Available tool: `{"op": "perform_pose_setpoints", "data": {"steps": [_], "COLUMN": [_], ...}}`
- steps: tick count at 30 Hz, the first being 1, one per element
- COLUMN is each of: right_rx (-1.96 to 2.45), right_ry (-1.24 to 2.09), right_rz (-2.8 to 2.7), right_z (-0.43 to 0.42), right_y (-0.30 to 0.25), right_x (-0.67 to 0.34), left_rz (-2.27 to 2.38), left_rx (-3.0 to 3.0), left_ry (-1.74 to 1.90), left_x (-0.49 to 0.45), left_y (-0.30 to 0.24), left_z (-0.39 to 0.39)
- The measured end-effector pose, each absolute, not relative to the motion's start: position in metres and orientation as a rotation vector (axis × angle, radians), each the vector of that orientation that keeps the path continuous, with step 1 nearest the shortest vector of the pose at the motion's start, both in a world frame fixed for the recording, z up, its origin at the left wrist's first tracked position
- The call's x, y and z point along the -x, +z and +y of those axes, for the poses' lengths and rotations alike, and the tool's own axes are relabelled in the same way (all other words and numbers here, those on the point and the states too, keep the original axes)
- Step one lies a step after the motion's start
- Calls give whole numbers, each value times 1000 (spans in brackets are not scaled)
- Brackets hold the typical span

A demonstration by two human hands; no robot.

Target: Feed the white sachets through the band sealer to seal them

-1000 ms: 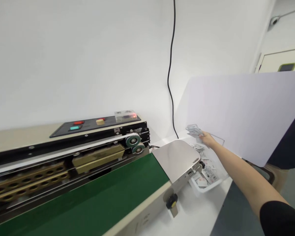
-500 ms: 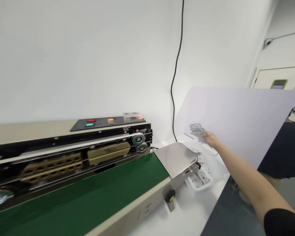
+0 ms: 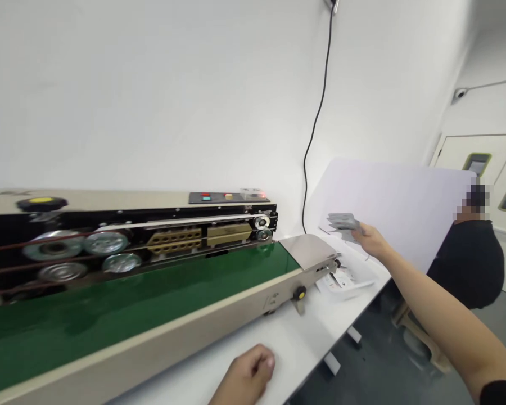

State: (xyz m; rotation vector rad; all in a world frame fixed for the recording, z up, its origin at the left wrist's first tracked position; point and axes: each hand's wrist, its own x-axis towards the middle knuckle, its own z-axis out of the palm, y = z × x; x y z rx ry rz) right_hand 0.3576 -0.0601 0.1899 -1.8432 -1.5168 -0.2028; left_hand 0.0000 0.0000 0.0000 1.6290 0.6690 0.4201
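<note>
beside the steel plate (image 3: 307, 250) of a band sealer (image 3: 130, 287), foil sachets (image 3: 343, 221) are pinched in the right hand (image 3: 373, 241), raised over the white table (image 3: 307, 343) — the left hand (image 3: 247, 376) is curled into a loose fist on it.

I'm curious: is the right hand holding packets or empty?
Holding: the right hand pinches a bunch of silvery packets, raised above the white table.

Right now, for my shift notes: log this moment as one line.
right hand: holding packets | left hand: on table by sealer | co-worker: beyond white panel
</note>
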Motion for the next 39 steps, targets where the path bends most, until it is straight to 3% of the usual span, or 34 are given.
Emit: {"op": "perform_pose_setpoints", "data": {"steps": [6,13,25,33,39], "right_rx": [1864,1495,1349,1318,1297], "right_ry": [-222,-245,-149,-23,268], "right_rz": [-1763,-2111,-2233,-2256,-2133], "right_z": [-79,-84,-61,-63,-64], "right_y": [170,94,-7,-13,0], "right_x": [-278,-188,-97,-90,-92], "left_rz": [728,591,912,1008,989], "left_rx": [-1109,-541,-514,-637,-727], "left_ry": [594,653,679,668,689], "left_x": [3,34,82,76,56], "left_y": [24,62,45,32,30], "left_z": [-19,-51,-31,-11,-12]}}
